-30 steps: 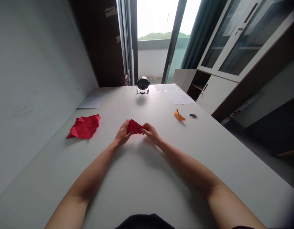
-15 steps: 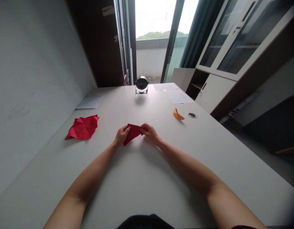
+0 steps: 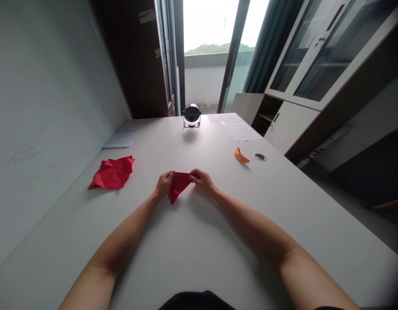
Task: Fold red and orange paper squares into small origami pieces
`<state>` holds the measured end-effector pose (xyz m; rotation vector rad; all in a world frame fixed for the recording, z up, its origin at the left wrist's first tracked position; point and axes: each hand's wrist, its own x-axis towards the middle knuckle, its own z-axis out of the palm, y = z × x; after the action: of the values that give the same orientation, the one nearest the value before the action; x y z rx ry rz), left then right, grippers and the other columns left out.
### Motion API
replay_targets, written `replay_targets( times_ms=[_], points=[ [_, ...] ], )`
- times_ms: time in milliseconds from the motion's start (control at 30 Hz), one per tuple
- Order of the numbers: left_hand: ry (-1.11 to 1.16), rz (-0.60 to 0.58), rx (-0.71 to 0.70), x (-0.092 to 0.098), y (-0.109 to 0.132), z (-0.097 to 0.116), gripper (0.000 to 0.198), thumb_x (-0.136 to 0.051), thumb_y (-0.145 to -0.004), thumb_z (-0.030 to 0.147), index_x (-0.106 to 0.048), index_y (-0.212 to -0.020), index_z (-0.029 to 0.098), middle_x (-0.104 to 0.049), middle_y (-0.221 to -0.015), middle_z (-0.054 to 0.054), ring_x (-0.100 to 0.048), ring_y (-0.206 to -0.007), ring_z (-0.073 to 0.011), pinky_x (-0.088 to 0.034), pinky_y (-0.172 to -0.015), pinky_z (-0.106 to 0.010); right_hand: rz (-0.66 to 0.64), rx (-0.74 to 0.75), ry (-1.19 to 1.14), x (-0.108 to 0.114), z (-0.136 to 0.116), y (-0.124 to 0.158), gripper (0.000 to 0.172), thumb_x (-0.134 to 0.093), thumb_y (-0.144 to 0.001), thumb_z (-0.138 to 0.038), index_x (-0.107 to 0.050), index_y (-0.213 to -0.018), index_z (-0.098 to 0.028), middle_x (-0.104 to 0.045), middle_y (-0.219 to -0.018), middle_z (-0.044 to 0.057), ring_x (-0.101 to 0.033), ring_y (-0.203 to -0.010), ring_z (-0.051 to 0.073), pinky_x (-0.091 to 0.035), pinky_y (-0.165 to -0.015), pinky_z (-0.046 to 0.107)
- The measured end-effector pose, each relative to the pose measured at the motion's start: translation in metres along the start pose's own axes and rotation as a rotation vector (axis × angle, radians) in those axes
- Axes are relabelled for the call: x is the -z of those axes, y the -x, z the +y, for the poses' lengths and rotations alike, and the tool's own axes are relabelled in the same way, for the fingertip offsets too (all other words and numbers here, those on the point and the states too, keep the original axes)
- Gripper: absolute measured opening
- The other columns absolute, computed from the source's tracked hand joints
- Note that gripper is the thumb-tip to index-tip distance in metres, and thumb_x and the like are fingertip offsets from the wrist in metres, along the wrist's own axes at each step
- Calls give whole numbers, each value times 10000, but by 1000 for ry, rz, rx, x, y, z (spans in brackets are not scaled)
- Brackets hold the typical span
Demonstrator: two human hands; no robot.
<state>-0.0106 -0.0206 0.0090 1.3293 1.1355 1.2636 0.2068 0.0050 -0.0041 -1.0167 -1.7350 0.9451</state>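
A folded piece of red paper (image 3: 179,184) is stretched between my two hands over the white table (image 3: 186,249). My left hand (image 3: 164,183) is closed on its left edge, thumb on top. At the upper right corner, my right hand (image 3: 202,180) pinches the paper between thumb and fingers. One pointed corner of the paper hangs down toward me. Further left lies a creased, crumpled red sheet (image 3: 113,173), touched by neither hand. To the right sits a small folded orange paper figure (image 3: 241,156).
A round black device on a metal stand (image 3: 192,115) stands at the table's far edge. White sheets (image 3: 240,131) lie at the far right, another paper (image 3: 121,137) at the far left by the wall. A cable hole (image 3: 260,157) is beside the orange figure.
The red paper has turned in my hands: its top edge now runs nearly level, and its lower point hangs further down and slightly right. Both hands keep hold of it.
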Motion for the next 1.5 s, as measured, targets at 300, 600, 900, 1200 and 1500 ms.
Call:
replay_targets(
  times_ms=[300,600,900,1200,1500],
  points=[
    [170,82,-26,-5,0,2,458,-633,-858,593,-592,-756,149,-577,-678,1,-477,-582,-104,-392,-526,-208,-96,-54,-275,-1,4,-4,333,-696,-800,-451,-664,-980,-173,-700,-817,43,-622,-684,164,-510,-649,296],
    [78,81,-75,-14,9,8,453,-603,-880,592,-626,-754,157,-547,-630,7,-447,-543,-102,-335,-479,-208,-203,-31,-194,-3,-4,5,330,-688,-815,-484,-700,-809,-155,-690,-738,46,-611,-684,178,-490,-661,304],
    [-63,50,-150,-14,7,7,383,-608,-889,520,-678,-809,152,-632,-707,-16,-562,-663,-138,-456,-616,-238,-106,-50,-281,-3,-5,-1,396,-675,-813,-523,-710,-960,-156,-724,-840,67,-650,-773,214,-517,-712,333],
    [-187,-25,-90,-10,2,-4,334,-639,-846,487,-682,-807,158,-619,-649,-9,-545,-591,-130,-442,-595,-240,25,-31,-147,-3,6,-5,284,-607,-841,-440,-675,-971,-197,-713,-876,53,-631,-792,207,-516,-747,346],
    [-329,-34,-99,-11,7,2,338,-616,-849,473,-632,-701,169,-546,-578,20,-462,-557,-119,-342,-547,-224,27,-32,-55,-2,1,-2,279,-601,-842,-461,-659,-912,-197,-675,-799,16,-580,-703,178,-467,-661,300]
  ],
)
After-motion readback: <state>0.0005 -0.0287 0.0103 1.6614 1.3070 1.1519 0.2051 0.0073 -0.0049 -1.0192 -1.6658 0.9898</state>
